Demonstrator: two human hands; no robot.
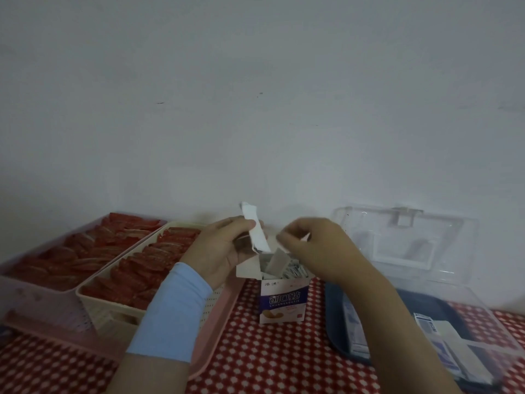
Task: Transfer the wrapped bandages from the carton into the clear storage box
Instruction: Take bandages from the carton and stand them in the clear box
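The carton (284,304) stands upright on the counter (255,354) with its top flaps open; the remaining wrapped bandages (294,271) sit on end inside it. The left hand (218,251) is curled around a white strip (257,233), by its shape one of the bandages, held just above the carton mouth. The right hand (318,248) hovers beside it with the fingertips drawn into a pinch; a small pale tip shows there, but whether it grips anything cannot be told. The clear storage box (466,297) lies to the right with its lid (397,231) raised and several packets already inside. Probable hazards: the carton is light and nothing steadies it, so a finger catching a flap, or a bandage dragging on its neighbours, may tip it and spill the contents over the counter. The strip is thin and slack; a loose hold may drop it short of the box. The pink tray (216,331) of red packets (127,268) lies close on the left, where a stray bandage may land.
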